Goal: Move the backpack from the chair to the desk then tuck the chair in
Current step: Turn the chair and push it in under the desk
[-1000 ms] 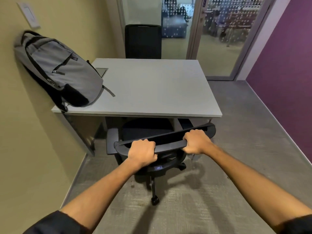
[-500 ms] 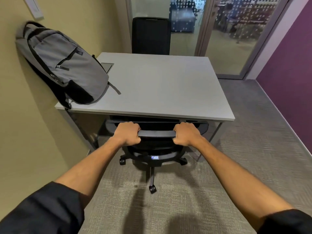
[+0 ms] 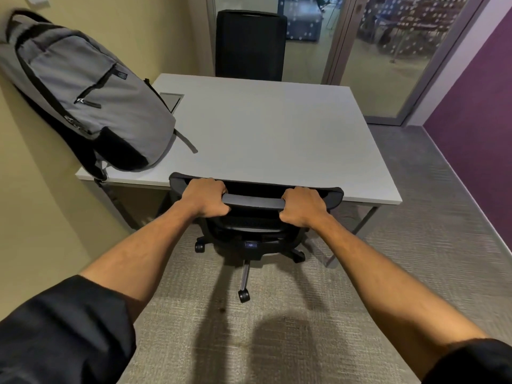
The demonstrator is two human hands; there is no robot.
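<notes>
The grey and black backpack (image 3: 91, 98) rests on the near left corner of the white desk (image 3: 277, 134), leaning against the yellow wall. A black swivel chair (image 3: 253, 202) stands at the desk's near edge, its seat hidden under the desktop and its backrest top touching that edge. My left hand (image 3: 205, 198) is shut on the left part of the backrest's top bar. My right hand (image 3: 302, 207) is shut on the right part of the same bar. The chair's star base and castors (image 3: 243, 295) show on the carpet below.
A second black chair (image 3: 250, 45) stands at the desk's far side. A glass door (image 3: 388, 51) is behind it and a purple wall (image 3: 476, 112) runs along the right. A cable hatch (image 3: 171, 99) sits in the desktop beside the backpack. Grey carpet (image 3: 277, 342) surrounds me.
The chair has rolled forward under the desk with both hands still on its backrest. It has straightened, and its backrest now meets the desk edge. I have stepped closer.
</notes>
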